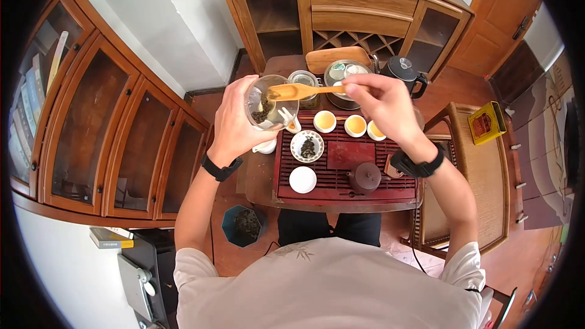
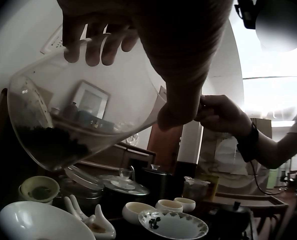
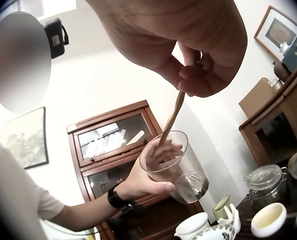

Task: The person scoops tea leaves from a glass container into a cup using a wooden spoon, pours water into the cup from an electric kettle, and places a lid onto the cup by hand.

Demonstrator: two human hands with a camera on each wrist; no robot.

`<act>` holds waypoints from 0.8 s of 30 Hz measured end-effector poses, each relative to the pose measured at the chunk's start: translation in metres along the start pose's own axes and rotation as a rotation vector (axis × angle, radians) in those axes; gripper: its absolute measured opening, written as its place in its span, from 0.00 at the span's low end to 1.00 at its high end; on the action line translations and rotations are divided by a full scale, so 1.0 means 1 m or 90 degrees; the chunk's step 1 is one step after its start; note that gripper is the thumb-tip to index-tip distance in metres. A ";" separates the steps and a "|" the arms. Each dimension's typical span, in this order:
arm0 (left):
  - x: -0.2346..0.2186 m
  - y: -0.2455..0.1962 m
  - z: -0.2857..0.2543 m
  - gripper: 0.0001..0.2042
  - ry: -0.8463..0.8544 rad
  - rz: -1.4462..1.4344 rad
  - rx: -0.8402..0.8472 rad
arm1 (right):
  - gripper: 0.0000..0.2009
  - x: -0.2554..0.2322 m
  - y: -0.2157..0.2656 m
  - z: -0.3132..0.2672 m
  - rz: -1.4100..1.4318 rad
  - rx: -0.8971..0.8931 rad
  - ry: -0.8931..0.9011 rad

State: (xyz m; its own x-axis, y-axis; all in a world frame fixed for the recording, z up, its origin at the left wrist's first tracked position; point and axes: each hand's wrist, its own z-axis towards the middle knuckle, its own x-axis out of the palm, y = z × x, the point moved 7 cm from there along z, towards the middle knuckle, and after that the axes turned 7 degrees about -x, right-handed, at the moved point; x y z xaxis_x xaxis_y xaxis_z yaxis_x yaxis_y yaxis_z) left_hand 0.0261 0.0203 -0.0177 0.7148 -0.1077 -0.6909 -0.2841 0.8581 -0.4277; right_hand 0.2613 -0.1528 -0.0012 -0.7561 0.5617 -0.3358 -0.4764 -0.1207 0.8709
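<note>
Tea leaves sat wet and dark in the tilted glass pitcher, held up above the left end of the tea tray.

Left hand had its fingers and thumb curled round the pitcher's wall, mouth turned toward the right hand. That hand pinched a wooden scoop by its handle, the blade reaching into the pitcher's mouth. Below stood three filled cups, a saucer of leaves and a clay teapot.

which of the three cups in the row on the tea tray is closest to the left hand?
The leftmost cup, beside the glass pitcher held by the left hand.
</note>
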 end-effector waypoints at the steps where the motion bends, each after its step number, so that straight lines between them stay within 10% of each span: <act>1: 0.001 -0.004 0.002 0.51 -0.002 -0.005 0.009 | 0.11 0.007 0.008 0.007 -0.043 -0.015 -0.002; 13: 0.011 0.005 0.012 0.54 0.030 -0.092 -0.099 | 0.08 0.083 0.057 0.046 -0.333 -0.472 0.002; 24: 0.017 0.018 0.013 0.56 0.047 -0.146 -0.120 | 0.09 0.105 0.051 0.072 -0.368 -0.390 0.141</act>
State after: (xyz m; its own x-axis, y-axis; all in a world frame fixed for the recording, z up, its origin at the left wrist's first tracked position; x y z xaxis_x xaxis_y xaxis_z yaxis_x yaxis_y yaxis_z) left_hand 0.0408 0.0406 -0.0297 0.7276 -0.3302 -0.6013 -0.2391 0.6995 -0.6735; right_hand 0.1899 -0.0409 0.0337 -0.3611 0.5064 -0.7830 -0.9218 -0.3207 0.2177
